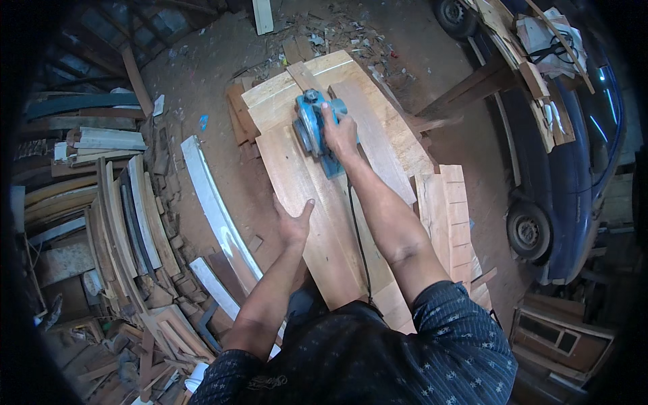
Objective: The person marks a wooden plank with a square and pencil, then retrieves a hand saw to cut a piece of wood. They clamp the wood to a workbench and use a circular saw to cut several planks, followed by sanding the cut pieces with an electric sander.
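A wide, pale wooden board point(287, 169) lies lengthwise in front of me on the workbench. My right hand point(339, 135) is closed round the handle of a blue electric planer point(310, 121), which rests on the boards toward their far end. From the planer a black cord point(358, 233) runs back across the wood to my waist. At the board's left edge is my left hand point(295, 224), gripping it with the thumb on top and the other fingers partly hidden over the side. Another plank point(371, 135) lies just right of the planer.
The bench has a light wooden top point(398, 128). Pale slotted timber point(453, 223) stands at its right. Stacked planks point(115, 209) fill the left side, with a long white strip point(212, 196) nearer. A dark blue vehicle point(574, 175) is at right; wood scraps point(337, 37) litter the far floor.
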The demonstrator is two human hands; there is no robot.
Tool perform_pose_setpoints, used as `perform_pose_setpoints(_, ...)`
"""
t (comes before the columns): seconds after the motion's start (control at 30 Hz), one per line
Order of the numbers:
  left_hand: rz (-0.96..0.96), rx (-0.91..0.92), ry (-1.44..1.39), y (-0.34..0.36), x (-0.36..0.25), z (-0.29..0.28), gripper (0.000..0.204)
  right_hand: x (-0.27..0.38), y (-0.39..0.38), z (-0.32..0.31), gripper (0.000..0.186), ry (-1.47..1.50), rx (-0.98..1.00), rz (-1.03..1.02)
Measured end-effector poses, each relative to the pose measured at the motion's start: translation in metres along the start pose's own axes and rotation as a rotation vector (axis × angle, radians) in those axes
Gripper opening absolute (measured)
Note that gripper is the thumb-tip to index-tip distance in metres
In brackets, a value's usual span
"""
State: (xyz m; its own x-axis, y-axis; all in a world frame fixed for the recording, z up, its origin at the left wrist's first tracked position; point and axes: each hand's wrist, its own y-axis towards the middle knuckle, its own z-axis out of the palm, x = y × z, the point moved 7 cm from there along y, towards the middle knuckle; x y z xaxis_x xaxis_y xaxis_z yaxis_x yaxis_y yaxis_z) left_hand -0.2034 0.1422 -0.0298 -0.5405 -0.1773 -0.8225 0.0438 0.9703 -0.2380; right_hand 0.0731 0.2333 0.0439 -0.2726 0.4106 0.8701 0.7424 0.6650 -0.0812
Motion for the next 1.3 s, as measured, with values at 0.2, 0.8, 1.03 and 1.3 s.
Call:
perform_pose_setpoints(0.2,-0.1,0.032,0.113,0.003,0.001,0.002,0.112,-0.01,0.038,0.023,0.069,0.039,0.027,0.041)
perform_pose_setpoints(0.8,0.055,-0.017,0.039,0.002,0.011,0.008,0.113,-0.043,-0.115,-0.077,0.059,0.261,0.248,0.339)
perform_pose_setpoints(1.03,0.067,0.065,0.035,-0.018,0.014,0.003,0.1,-0.094,-0.21,-0.132,0.055,0.294,0.278,0.413)
perform_pose_setpoints(1.3,0.006,0.063,0.107,-0.104,0.026,-0.014,0.089,-0.127,-0.318,-0.199,0.047,0.401,0.257,0.478)
